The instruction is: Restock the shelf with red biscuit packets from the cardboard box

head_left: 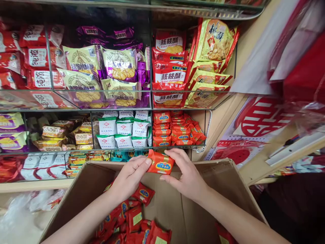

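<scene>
Between my two hands, over a cardboard box, is a small red snack packet (161,164) with a blue and yellow label facing up. My left hand (133,173) pinches its left end, the thumb on top. My right hand (186,174) curves round its right side, fingers along the far edge and thumb near the lower front corner. Below my wrists, the open cardboard box (218,173) holds a heap of matching red packets (134,217). More of the same kind form red stacks (177,130) in a shelf compartment just beyond the box.
Clear-fronted shelves hold white-and-green packets (124,128), walnut shortbread packs (170,73) and yellow biscuit packs (119,67). The glass shelf edge (114,95) runs above my hands. Red hanging decorations (264,117) are at the right, beside a wooden side panel (223,125). Plastic bags (33,210) lie lower left.
</scene>
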Demonstrator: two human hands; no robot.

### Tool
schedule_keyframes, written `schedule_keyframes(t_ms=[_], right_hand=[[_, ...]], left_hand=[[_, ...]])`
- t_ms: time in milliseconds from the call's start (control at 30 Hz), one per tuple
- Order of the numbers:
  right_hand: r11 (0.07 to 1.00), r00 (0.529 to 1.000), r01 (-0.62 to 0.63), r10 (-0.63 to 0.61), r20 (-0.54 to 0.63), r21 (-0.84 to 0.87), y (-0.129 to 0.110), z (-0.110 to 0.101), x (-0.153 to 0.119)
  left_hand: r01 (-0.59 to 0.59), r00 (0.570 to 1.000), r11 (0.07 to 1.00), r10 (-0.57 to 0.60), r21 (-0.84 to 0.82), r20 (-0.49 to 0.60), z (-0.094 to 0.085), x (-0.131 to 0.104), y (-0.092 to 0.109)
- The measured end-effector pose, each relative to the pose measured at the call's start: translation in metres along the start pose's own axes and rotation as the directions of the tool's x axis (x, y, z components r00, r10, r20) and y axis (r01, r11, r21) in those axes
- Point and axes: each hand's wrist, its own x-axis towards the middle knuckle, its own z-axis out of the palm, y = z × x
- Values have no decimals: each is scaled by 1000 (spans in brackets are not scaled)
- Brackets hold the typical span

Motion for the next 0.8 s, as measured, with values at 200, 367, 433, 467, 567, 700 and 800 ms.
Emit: schedule_keyframes(t_ms=[200,367,433,467,567,700,800], right_hand=[[992,997,-31,39,-60,125,-2,-4,0],[976,995,-87,94,-24,201,-4,-10,2],[971,992,-116,122,-16,210,-5,-10,1],[966,990,-133,139,-14,223,-5,-9,0],[927,981,-185,193,8,327,-3,-12,2],[857,931,-187,311,-193,480,13,-29,24],[882,837,-204,383,-392,425,34,-45,51]], left_hand=[[11,1000,1000,-10,25,-18,1,0,-1],[21,999,1000,-20,23,-29,0,0,-1],[12,1000,1000,-11,28,-25,0,0,-1],[8,1000,1000,-7,30,-21,0,0,-1],[2,1000,999,-1,35,-15,0,0,0],[-30,999,997,32,71,-24,0,0,-1],[-66,997,992,70,110,-30,0,1,-3]])
